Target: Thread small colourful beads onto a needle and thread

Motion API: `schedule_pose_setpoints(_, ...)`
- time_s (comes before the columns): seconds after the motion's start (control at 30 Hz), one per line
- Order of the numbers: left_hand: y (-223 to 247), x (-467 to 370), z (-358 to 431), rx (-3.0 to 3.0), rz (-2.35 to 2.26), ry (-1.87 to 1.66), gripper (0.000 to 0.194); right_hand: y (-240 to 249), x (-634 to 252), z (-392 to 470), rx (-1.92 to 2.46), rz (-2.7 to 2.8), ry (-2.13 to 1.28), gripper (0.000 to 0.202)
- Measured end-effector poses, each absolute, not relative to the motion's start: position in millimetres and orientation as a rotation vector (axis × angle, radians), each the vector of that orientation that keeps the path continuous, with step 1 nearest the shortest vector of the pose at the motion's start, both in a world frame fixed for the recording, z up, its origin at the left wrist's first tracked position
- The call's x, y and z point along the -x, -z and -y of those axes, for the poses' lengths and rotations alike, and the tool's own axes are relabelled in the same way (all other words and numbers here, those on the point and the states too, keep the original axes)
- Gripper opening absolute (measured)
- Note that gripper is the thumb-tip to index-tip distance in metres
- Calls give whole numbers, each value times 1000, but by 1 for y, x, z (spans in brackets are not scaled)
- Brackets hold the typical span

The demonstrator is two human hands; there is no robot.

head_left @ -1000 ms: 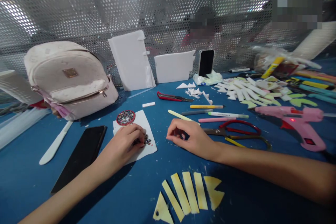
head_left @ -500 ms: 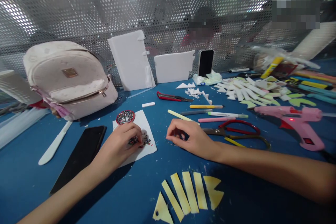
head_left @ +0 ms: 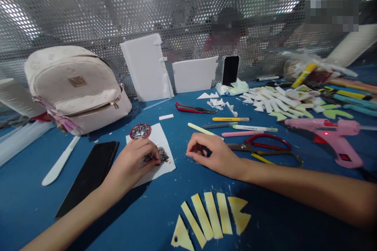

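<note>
My left hand (head_left: 140, 160) rests over a white paper sheet (head_left: 168, 151), its fingers pinched at a small pile of dark bits (head_left: 163, 156); what is between the fingertips is too small to make out. Behind that hand is a red-rimmed round dish (head_left: 140, 131) of shiny bits. On the blue table my right hand (head_left: 210, 153) is curled, thumb and fingertips together, with anything held too small to tell. Nearer me lie yellow pieces laid out as a fish: a head with an eye hole (head_left: 183, 234), several strips (head_left: 212, 215) and a notched tail (head_left: 239, 215).
Scissors (head_left: 247, 147) and several markers (head_left: 231, 119) lie by my right hand, with a pink glue gun (head_left: 338, 133) further right. A dark phone (head_left: 88, 176), white knife (head_left: 60, 164) and backpack (head_left: 78, 90) are left. A red cutter (head_left: 191, 108) and white scraps (head_left: 271, 100) lie behind.
My left fingers have shifted very slightly at the pile of dark bits. My right hand keeps its place and curled shape.
</note>
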State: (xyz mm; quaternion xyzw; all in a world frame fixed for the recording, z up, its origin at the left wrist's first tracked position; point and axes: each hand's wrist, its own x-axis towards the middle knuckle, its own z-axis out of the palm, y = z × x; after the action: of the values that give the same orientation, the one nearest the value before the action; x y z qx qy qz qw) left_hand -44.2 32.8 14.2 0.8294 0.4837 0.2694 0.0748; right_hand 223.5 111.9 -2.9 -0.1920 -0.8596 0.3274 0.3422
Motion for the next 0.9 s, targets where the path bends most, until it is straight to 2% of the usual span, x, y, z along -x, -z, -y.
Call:
schedule_pose_setpoints(0.2,-12,48,-34,-2508,-1478,-789,10,3,-223,-112,506,2234,-854,10)
schedule_pose_setpoints(0.43,-12,50,-33,-2570,-1477,-763,16,3,-224,-112,506,2239,-851,11)
schedule_pose_setpoints(0.9,0,40,-30,-2468,-1485,-753,11,2,-223,-111,506,2246,-844,10)
